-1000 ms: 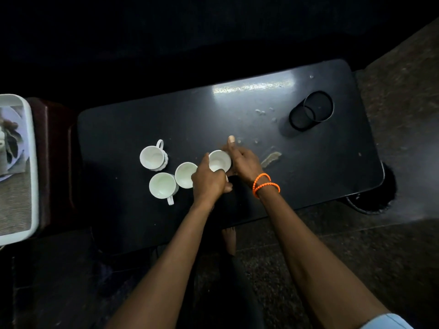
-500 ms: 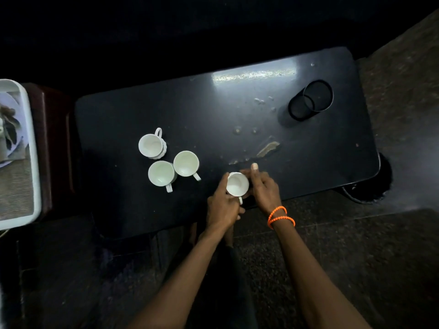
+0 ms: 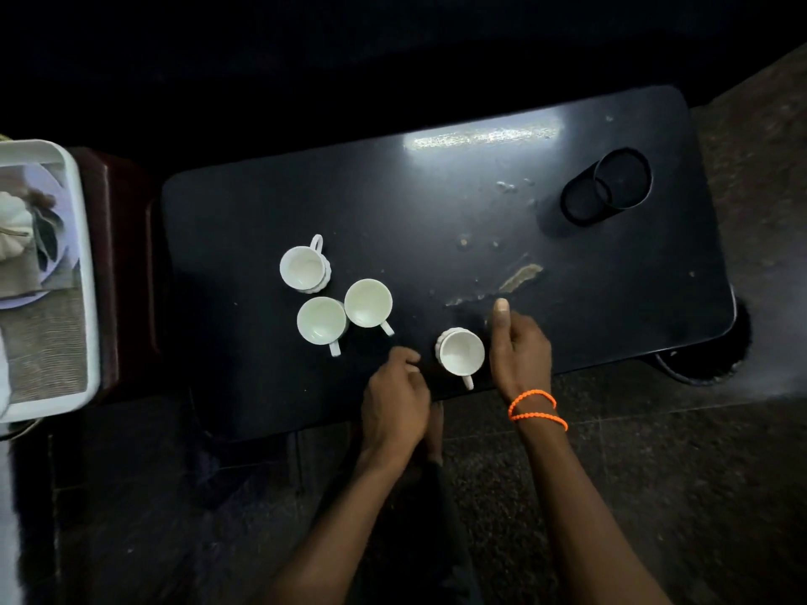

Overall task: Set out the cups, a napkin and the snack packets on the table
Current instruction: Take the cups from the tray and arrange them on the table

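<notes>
Dim room, speckled stone floor [image 3: 655,495], glossy black rectangular worktop [image 3: 393,203] with rounded corners, scuffed and chipped near the middle. My left hand [image 3: 395,401] sits at the near edge, fingers loosely curled, grip empty, just left of the small white ceramic cup [image 3: 461,352] and apart from it. My right hand [image 3: 519,347] is just right of that cup, grip relaxed and half open, thumb stretched forward, holding nothing; can't tell if the palm side brushes the cup wall. Cup is upright, empty, ribbed outside, handle pointing toward me, near the worktop's front edge. Orange beaded bracelets [image 3: 537,410] on my right wrist. Three more white cups [image 3: 336,294] clustered to the left, upright, empty; the two nearer ones touch rim to rim, the far one ribbed too. Black round ring-shaped holder [image 3: 607,185] at the far right corner. White plastic tray [image 3: 89,272] off the worktop at left, contents blurred.
</notes>
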Demonstrator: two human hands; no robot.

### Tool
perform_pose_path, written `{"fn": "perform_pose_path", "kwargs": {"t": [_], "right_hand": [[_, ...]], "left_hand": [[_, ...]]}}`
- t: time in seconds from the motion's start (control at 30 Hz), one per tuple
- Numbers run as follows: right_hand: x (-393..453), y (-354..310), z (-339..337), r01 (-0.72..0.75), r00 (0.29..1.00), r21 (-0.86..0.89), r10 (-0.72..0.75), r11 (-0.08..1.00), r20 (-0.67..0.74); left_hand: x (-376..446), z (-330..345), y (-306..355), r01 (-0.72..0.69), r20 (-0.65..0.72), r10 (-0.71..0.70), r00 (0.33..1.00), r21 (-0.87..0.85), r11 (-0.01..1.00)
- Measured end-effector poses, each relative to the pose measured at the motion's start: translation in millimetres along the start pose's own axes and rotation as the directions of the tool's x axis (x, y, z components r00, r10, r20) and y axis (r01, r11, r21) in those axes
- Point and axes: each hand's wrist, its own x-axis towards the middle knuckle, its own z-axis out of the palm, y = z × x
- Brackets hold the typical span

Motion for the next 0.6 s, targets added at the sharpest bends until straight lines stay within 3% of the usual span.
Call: {"fn": "perform_pose_path", "kwargs": {"t": [0.1, 0.2, 0.3, 0.37, 0.6], "right_hand": [[-1, -38, 19, 0.144, 0.989, 0.044, -0.144, 0.989, -0.017], [-3, -73, 51, 0.213, 0.959, 0.098, -0.227, 0.972, 0.170], [-3, -89, 77, 0.118, 0.931, 0.106, -0.147, 0.987, 0.334], [-2, -94, 87, 0.054, 0.924, 0.118, -0.094, 0.992, 0.370], [-22, -88, 99, -0.112, 0.963, 0.230, 0.048, 0.967, 0.266]], "left_hand": [[6, -19, -6, 0.078, -0.176, -0.116, 0.978, -0.213, 0.974], [18, -31, -2, 0.118, -0.125, -0.171, 0.977, -0.350, 0.929], [29, -38, 6, 0.186, -0.028, -0.216, 0.976, -0.403, 0.896], [35, -41, 11, 0.208, -0.007, -0.232, 0.973, -0.424, 0.882], [38, -49, 9, 0.213, -0.015, -0.235, 0.972, -0.372, 0.904]]}}
